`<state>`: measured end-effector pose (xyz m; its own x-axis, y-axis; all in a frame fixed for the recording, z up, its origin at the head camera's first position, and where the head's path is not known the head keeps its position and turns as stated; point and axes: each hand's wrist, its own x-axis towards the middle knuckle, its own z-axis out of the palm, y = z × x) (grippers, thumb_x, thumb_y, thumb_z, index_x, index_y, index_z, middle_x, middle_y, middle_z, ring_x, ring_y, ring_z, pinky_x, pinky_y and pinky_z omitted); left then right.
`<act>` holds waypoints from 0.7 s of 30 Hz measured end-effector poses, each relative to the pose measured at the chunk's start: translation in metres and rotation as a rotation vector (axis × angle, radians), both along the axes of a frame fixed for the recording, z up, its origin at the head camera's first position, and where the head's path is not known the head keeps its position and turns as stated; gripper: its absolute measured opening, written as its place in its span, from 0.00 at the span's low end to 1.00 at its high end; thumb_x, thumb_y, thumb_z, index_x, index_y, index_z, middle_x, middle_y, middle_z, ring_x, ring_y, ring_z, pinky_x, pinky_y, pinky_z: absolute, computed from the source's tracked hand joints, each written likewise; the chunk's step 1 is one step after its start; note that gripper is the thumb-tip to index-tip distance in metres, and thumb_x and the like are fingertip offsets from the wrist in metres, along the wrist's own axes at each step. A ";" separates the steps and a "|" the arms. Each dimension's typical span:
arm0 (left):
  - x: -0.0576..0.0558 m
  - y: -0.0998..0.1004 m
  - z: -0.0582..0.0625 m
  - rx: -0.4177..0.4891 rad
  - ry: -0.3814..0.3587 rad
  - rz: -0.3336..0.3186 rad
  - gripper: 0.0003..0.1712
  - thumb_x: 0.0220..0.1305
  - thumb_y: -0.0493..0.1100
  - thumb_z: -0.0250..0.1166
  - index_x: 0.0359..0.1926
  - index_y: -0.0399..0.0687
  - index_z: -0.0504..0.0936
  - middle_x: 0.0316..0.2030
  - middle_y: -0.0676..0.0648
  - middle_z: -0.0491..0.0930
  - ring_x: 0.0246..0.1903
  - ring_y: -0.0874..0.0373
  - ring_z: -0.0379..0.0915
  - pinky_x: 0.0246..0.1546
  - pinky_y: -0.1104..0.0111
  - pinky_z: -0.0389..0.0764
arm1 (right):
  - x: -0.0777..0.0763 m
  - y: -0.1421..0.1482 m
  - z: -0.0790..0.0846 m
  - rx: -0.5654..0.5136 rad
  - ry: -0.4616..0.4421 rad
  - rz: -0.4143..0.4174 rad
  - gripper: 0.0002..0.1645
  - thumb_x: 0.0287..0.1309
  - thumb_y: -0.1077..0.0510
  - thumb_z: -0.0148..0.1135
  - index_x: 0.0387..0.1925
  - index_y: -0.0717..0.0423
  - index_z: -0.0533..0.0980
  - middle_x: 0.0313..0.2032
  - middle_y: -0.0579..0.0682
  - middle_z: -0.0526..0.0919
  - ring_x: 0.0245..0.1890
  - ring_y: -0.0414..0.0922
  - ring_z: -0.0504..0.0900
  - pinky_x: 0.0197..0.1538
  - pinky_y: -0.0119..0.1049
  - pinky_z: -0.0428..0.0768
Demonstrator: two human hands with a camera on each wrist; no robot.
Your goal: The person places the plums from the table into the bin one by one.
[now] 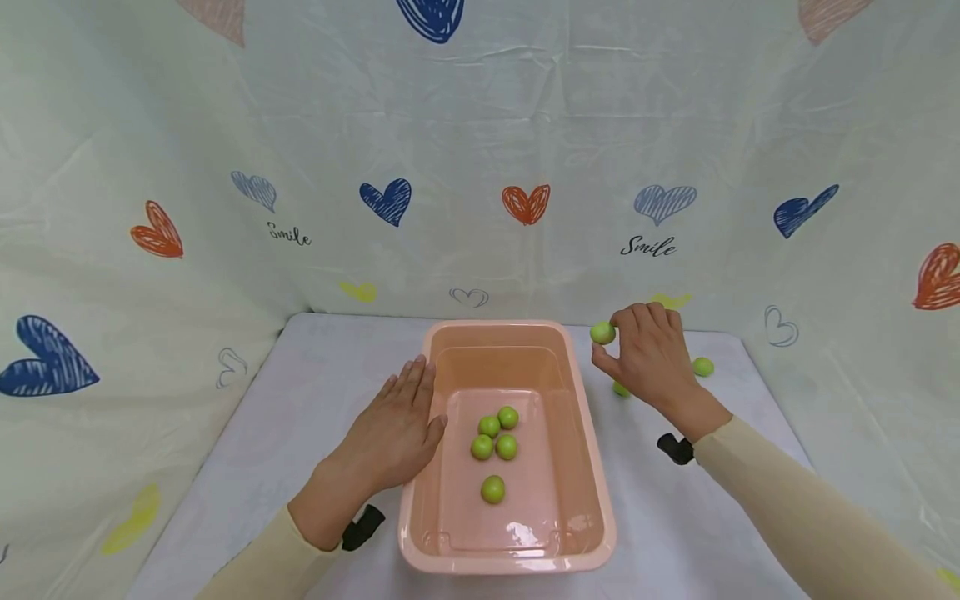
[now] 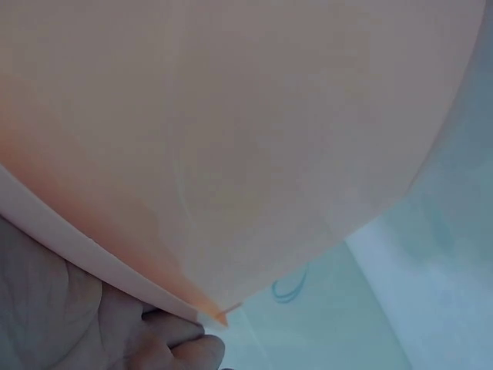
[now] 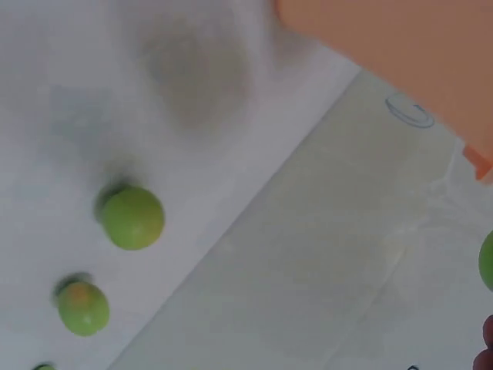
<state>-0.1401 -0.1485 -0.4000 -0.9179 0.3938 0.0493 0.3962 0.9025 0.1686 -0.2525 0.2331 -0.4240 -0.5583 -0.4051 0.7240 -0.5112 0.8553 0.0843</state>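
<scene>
A pink plastic basin (image 1: 510, 566) stands on the table, with several small round green fruits (image 1: 492, 489) on its floor. Along the basin's left rim rests my left hand (image 1: 393, 425), its fingers straight and pointing away. The left wrist view shows its palm and fingers (image 2: 173, 339) right against the rim. To the right of the basin, my right hand (image 1: 651, 354) pinches one green fruit (image 1: 602, 332) between thumb and fingertips, raised over the table. In the right wrist view that held fruit (image 3: 487, 262) is cut off by the edge.
More green fruits lie on the table below and beyond my right hand, one loose fruit (image 1: 702, 367) near the back right and another fruit (image 1: 621, 388) partly hidden by the hand. Behind the white-covered table (image 1: 330, 358) hangs a heart-printed curtain (image 1: 465, 125).
</scene>
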 end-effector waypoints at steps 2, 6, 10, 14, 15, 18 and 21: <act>0.000 0.000 0.000 0.000 -0.001 0.002 0.43 0.80 0.51 0.54 0.79 0.24 0.53 0.80 0.26 0.52 0.80 0.33 0.51 0.79 0.43 0.58 | 0.000 -0.008 0.006 -0.017 0.014 0.015 0.22 0.56 0.48 0.62 0.37 0.65 0.73 0.32 0.60 0.76 0.35 0.60 0.71 0.39 0.52 0.65; -0.001 0.000 0.000 -0.001 -0.005 0.002 0.43 0.81 0.52 0.53 0.80 0.24 0.53 0.80 0.26 0.52 0.80 0.33 0.50 0.79 0.43 0.58 | 0.001 -0.022 0.016 -0.036 0.035 0.047 0.22 0.56 0.48 0.63 0.38 0.65 0.74 0.33 0.60 0.76 0.35 0.60 0.71 0.38 0.53 0.66; -0.001 0.000 -0.001 0.001 -0.002 -0.001 0.43 0.81 0.52 0.53 0.79 0.24 0.53 0.80 0.26 0.52 0.80 0.33 0.51 0.79 0.43 0.59 | 0.007 -0.037 0.023 -0.037 0.030 0.087 0.22 0.54 0.48 0.64 0.38 0.64 0.74 0.33 0.59 0.76 0.35 0.60 0.72 0.38 0.53 0.67; -0.001 -0.001 -0.001 0.006 0.000 -0.003 0.43 0.81 0.52 0.53 0.79 0.24 0.53 0.80 0.26 0.52 0.80 0.33 0.50 0.79 0.43 0.59 | 0.017 -0.054 0.026 -0.006 0.013 0.134 0.22 0.54 0.47 0.65 0.38 0.62 0.74 0.33 0.57 0.77 0.35 0.59 0.73 0.38 0.53 0.69; -0.001 -0.001 -0.001 0.007 0.000 -0.003 0.43 0.81 0.52 0.53 0.79 0.24 0.53 0.80 0.26 0.52 0.81 0.33 0.50 0.79 0.43 0.59 | 0.021 -0.059 0.026 0.007 0.002 0.148 0.22 0.54 0.47 0.65 0.38 0.62 0.74 0.34 0.57 0.77 0.35 0.58 0.73 0.38 0.53 0.69; 0.000 -0.001 -0.001 0.010 -0.001 -0.002 0.43 0.81 0.52 0.53 0.80 0.24 0.52 0.80 0.26 0.52 0.81 0.33 0.50 0.79 0.43 0.59 | 0.031 -0.073 0.026 0.039 -0.037 0.195 0.21 0.54 0.46 0.66 0.37 0.59 0.74 0.34 0.55 0.77 0.37 0.56 0.73 0.40 0.51 0.69; 0.000 -0.002 -0.002 0.014 -0.002 0.000 0.43 0.81 0.52 0.53 0.80 0.24 0.52 0.80 0.26 0.52 0.81 0.34 0.50 0.79 0.43 0.58 | 0.041 -0.087 0.025 0.069 -0.076 0.239 0.19 0.54 0.47 0.68 0.36 0.57 0.74 0.36 0.53 0.77 0.38 0.54 0.73 0.42 0.49 0.69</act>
